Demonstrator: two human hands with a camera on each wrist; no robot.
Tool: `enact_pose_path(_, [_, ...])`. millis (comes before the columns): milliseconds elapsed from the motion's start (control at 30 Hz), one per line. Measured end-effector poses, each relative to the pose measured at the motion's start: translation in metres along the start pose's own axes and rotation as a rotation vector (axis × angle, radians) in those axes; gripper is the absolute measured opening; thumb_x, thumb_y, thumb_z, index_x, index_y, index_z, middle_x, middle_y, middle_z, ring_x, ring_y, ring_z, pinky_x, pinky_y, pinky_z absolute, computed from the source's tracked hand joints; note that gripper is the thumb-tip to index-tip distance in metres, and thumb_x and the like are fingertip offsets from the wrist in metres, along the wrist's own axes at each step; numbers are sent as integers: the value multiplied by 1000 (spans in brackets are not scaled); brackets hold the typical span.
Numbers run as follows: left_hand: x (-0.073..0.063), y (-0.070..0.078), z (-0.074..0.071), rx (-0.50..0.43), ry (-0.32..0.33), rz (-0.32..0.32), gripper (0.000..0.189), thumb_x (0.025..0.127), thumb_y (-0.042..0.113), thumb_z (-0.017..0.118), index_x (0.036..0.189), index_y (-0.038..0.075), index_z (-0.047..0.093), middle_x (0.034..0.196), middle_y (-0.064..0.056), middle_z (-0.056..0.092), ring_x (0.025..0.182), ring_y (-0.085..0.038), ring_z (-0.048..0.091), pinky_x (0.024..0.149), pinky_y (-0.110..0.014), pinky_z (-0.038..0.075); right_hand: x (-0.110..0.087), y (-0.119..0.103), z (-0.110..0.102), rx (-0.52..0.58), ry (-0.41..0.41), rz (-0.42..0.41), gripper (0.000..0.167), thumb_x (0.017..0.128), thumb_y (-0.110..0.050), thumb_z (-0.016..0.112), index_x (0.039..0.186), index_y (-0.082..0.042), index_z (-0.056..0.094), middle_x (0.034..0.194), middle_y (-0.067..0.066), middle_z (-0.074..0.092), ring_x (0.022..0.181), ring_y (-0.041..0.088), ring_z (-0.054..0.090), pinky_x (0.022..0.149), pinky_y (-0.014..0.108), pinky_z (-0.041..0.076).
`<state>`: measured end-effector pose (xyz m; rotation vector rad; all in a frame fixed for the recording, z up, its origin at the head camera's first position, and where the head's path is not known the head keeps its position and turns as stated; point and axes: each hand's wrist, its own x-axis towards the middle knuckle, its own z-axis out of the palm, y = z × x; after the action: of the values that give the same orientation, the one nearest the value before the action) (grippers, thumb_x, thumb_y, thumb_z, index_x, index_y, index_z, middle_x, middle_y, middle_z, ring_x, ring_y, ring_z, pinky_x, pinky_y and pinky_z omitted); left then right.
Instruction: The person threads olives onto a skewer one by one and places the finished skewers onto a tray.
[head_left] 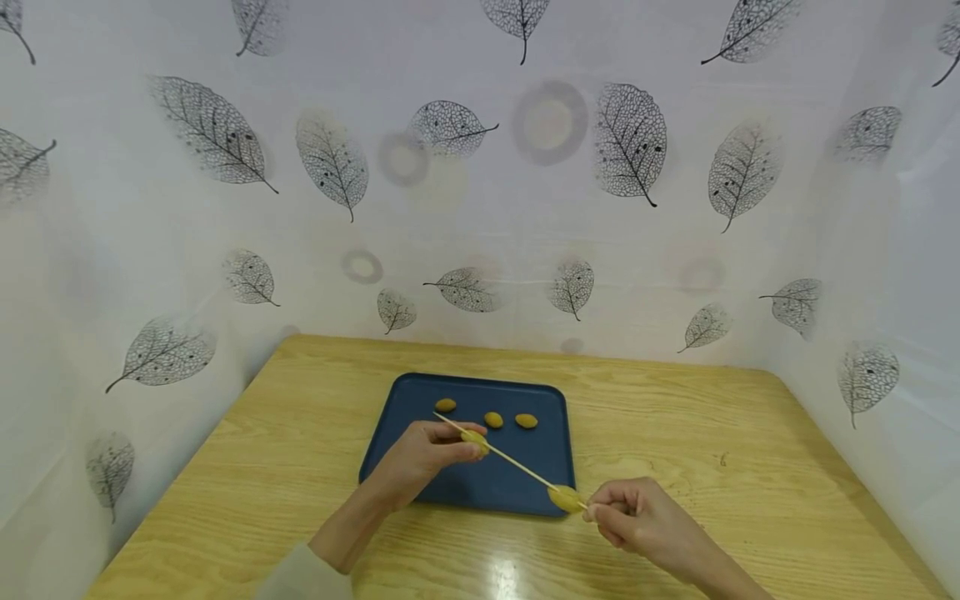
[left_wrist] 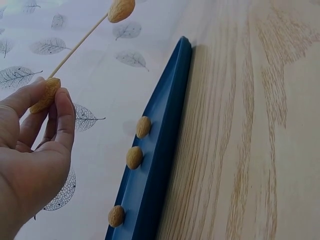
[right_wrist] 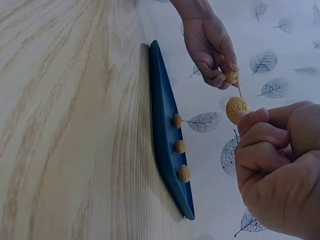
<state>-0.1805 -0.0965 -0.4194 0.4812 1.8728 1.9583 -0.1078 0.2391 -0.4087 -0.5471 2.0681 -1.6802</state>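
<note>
A thin wooden skewer (head_left: 521,468) slants between the two hands above the blue tray (head_left: 495,492). Near its lower right end sits a wrinkled yellow-brown oval fruit (head_left: 565,499), with the skewer through it. Just past that fruit, the right hand (head_left: 648,525) pinches the skewer's end between thumb and fingers. The left hand (head_left: 423,458) pinches a second such fruit (left_wrist: 46,95) by thumb and fingertips, farther up the skewer. In the head view the skewer's tip shows beyond this fruit; whether it passes through or alongside cannot be told.
Three loose fruits of the same kind, a left one (head_left: 446,405), a middle one (head_left: 493,420) and a right one (head_left: 527,422), lie in the tray's far half. The tray rests on a wooden table (head_left: 675,425), with leaf-printed sheeting (head_left: 480,208) behind and at both sides.
</note>
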Motion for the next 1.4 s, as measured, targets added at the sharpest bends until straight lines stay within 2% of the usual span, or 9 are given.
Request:
enact_pose_path(400, [2, -1, 2, 21, 10, -11, 27, 98, 20, 73, 111, -3, 77, 142, -17, 61, 142, -35, 44, 109, -44, 48, 2, 0, 1, -27, 21, -26, 30, 106, -11, 57, 98, 18, 62, 65, -7, 50, 50, 1, 32, 39, 28, 20])
enact_pose_path(733, [2, -2, 6, -21, 1, -12, 28, 98, 17, 73, 116, -5, 74, 143, -18, 60, 140, -35, 47, 109, -43, 48, 3, 0, 3, -26, 26, -23, 29, 106, -11, 58, 98, 16, 63, 65, -6, 51, 50, 1, 32, 38, 29, 20])
enact_pose_path(1000, [3, -2, 10, -35, 6, -9, 26, 98, 17, 73, 112, -5, 75, 142, -20, 60, 137, -33, 51, 105, -40, 52, 4, 0, 3, -24, 29, -31, 29, 106, -11, 58, 97, 16, 62, 65, -6, 51, 49, 2, 32, 38, 28, 20])
enact_pose_path(1400, [5, -4, 13, -66, -4, -13, 24, 98, 12, 72, 111, -8, 74, 143, -23, 58, 137, -34, 51, 104, -42, 53, 5, -3, 5, -51, 46, -18, 28, 106, -12, 59, 98, 15, 64, 65, -6, 51, 50, 1, 34, 39, 26, 22])
